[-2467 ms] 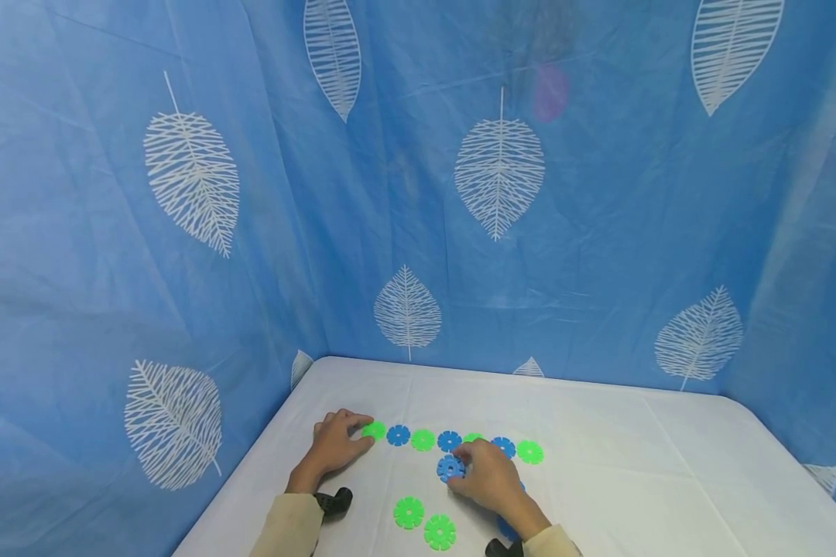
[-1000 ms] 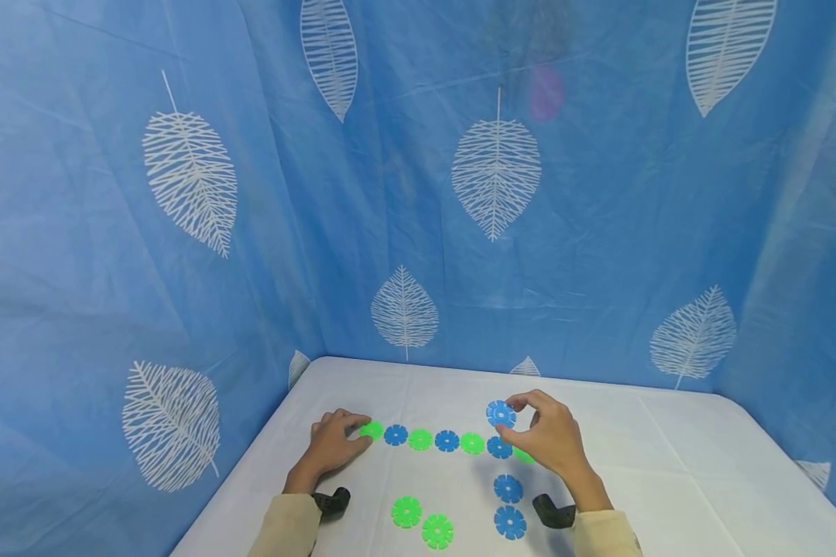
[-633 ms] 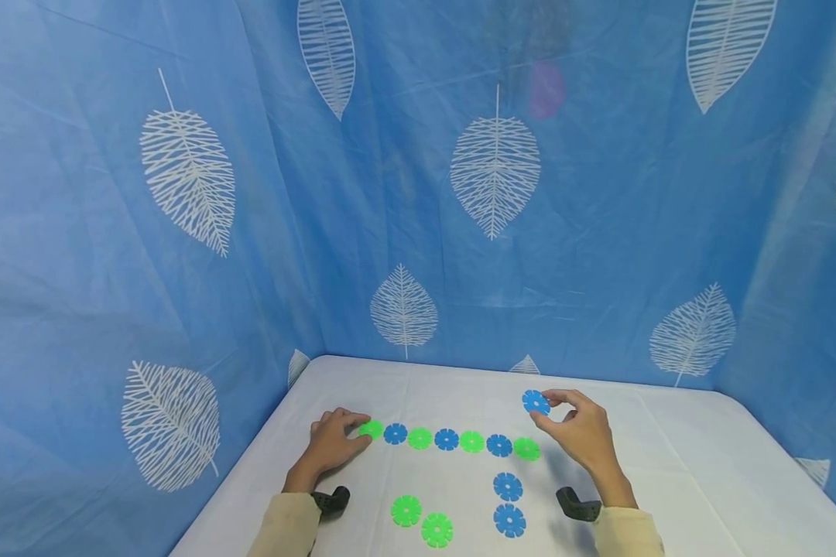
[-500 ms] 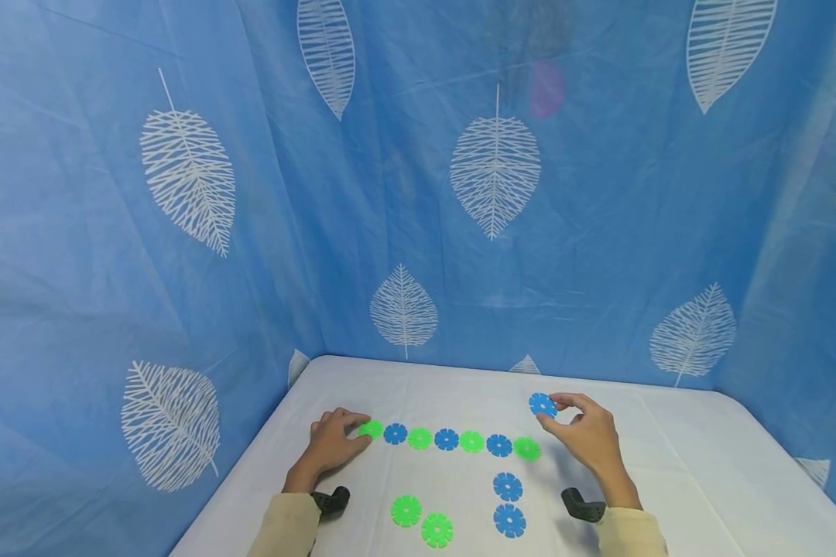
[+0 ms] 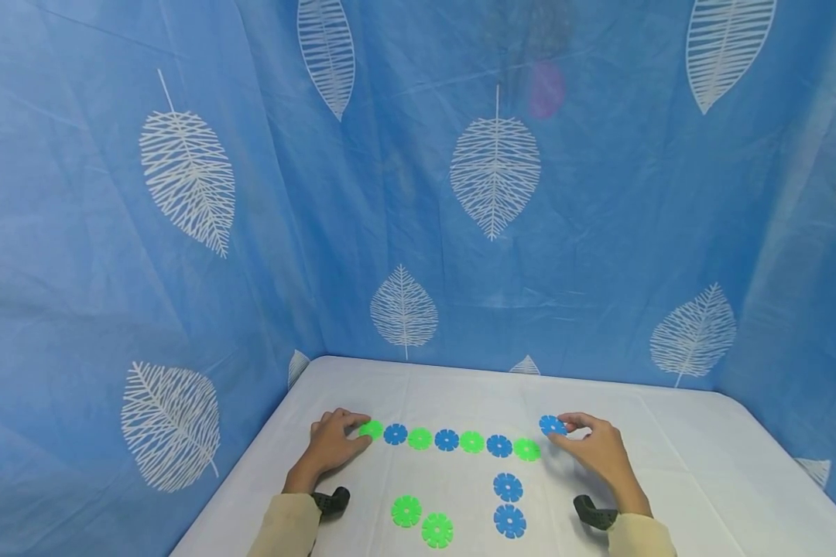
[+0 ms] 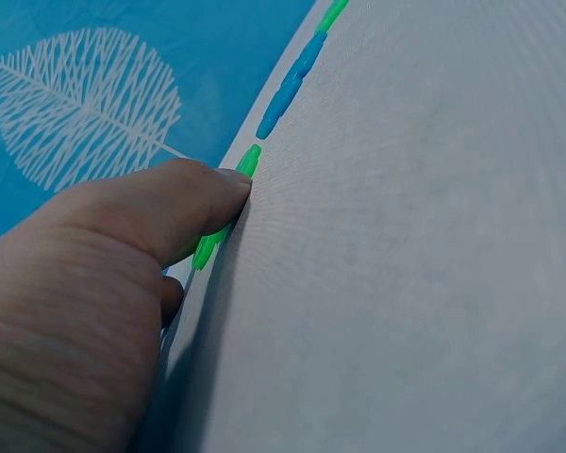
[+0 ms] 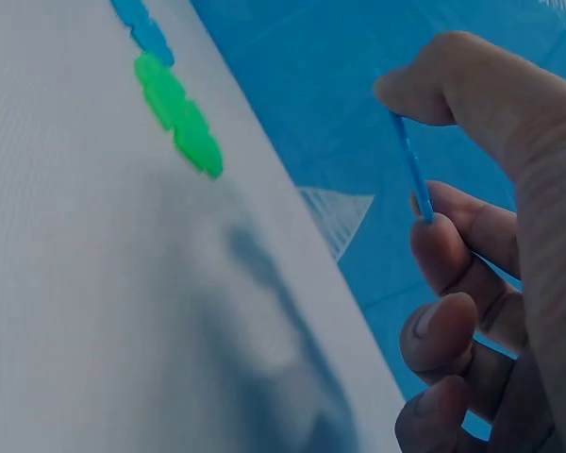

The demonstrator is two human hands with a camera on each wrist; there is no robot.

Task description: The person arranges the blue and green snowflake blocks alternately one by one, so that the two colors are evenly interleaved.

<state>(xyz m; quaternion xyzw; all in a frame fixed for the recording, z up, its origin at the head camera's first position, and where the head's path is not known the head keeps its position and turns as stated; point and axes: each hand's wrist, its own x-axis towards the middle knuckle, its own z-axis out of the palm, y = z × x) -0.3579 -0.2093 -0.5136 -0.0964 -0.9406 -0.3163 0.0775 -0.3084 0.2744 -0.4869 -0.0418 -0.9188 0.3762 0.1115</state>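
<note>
My right hand (image 5: 596,448) pinches a blue notched plastic disc (image 5: 553,425) by its edge, just above the table past the right end of a row. In the right wrist view thumb and fingertips hold that blue disc (image 7: 412,170) edge-on, over its shadow. On the table, my left hand (image 5: 331,445) holds the green notched disc (image 5: 372,430) at the row's left end between thumb and index finger. In the left wrist view the thumb covers part of this green disc (image 6: 204,251). Green and blue discs alternate along the row, ending in a green disc (image 5: 526,449) at right.
Two loose green discs (image 5: 436,531) lie near the front, left of two blue discs (image 5: 508,521). A white cloth covers the table (image 5: 669,464). Blue leaf-print curtains (image 5: 585,255) stand behind and at the sides.
My right hand has carried one blue disc from the table's middle, up over the row and rightward, then lowered it beyond the right end. My left hand has stayed put.
</note>
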